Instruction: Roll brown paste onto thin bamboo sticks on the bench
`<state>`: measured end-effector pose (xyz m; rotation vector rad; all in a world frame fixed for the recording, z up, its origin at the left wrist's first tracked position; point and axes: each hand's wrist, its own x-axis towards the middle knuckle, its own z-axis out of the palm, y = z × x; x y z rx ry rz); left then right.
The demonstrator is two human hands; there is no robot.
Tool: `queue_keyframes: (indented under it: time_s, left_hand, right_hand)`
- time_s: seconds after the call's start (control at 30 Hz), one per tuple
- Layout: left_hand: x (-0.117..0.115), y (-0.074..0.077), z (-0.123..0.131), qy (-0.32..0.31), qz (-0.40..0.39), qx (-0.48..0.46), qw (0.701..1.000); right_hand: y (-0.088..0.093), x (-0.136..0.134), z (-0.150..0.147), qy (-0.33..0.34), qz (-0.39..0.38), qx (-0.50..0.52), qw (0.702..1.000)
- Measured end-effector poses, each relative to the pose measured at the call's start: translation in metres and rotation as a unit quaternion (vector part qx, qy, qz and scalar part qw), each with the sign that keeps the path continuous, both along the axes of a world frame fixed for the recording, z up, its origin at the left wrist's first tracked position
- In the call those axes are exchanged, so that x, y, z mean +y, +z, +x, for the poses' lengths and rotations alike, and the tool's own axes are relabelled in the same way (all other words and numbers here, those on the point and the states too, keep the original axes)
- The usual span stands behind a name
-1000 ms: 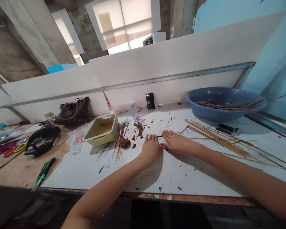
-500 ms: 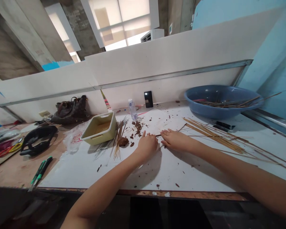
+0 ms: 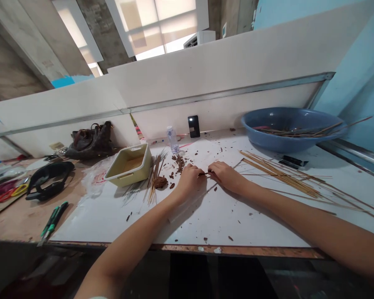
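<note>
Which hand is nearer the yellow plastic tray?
Left. The left hand is to the right of the yellow plastic tray, not touching it; the right hand lies farther right, beyond the left hand.

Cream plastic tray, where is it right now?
In the head view, the cream plastic tray sits on the white work surface, left of the left hand, with thin brown sticks just to its right and a water bottle behind them.

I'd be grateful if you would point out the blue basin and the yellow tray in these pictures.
Blue basin [image 3: 277, 143]: head view, on its outer wall.
Yellow tray [image 3: 127, 176]: head view, on its front wall.
</note>
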<state>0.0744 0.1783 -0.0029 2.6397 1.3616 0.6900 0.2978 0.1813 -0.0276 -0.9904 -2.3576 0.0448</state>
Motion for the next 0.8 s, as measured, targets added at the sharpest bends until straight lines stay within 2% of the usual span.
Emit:
queue_keyframes:
  time_s: [0.27,0.57,0.8]
  left_hand:
    - [0.001,0.001,-0.001,-0.036,0.029,0.010,0.999]
    - [0.003,0.003,-0.003,-0.045,0.035,0.032,0.998]
    - [0.002,0.008,-0.001,-0.030,0.008,0.049,0.998]
  right_hand:
    - [-0.005,0.000,0.003,0.048,-0.014,0.018,0.999]
    - [0.004,-0.002,0.006,0.068,0.005,-0.016,0.998]
    - [0.011,-0.009,0.004,0.042,0.077,-0.144,0.986]
